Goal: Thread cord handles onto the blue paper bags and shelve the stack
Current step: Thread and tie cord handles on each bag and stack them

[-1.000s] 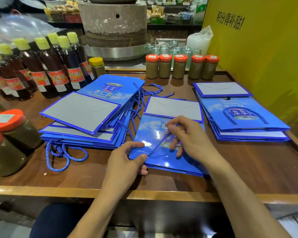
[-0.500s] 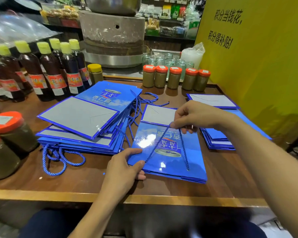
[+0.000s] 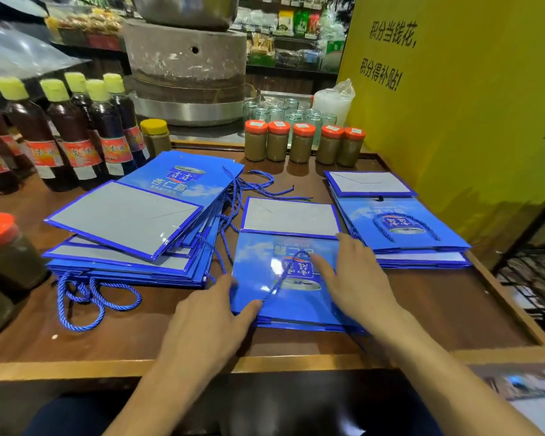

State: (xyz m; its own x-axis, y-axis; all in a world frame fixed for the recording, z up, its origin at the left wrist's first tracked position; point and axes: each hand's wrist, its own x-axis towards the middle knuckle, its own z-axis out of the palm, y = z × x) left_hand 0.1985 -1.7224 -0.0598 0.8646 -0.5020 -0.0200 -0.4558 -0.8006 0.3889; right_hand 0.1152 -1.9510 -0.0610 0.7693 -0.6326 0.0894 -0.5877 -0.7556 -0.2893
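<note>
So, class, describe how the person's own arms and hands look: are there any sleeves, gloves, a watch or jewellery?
The left hand and the right hand are bare, with no gloves. No ring shows on the fingers, and no watch or bracelet shows at either wrist. The forearms are uncovered all the way to the picture's lower edge, so no sleeve is in view.

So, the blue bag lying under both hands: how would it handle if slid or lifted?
The middle bag lies folded flat and thin, so it is probably light and bendy when lifted by one edge. Its surface shows glare, so it likely slides easily on the wooden table. The cord handle lies slack and would probably dangle.
</note>
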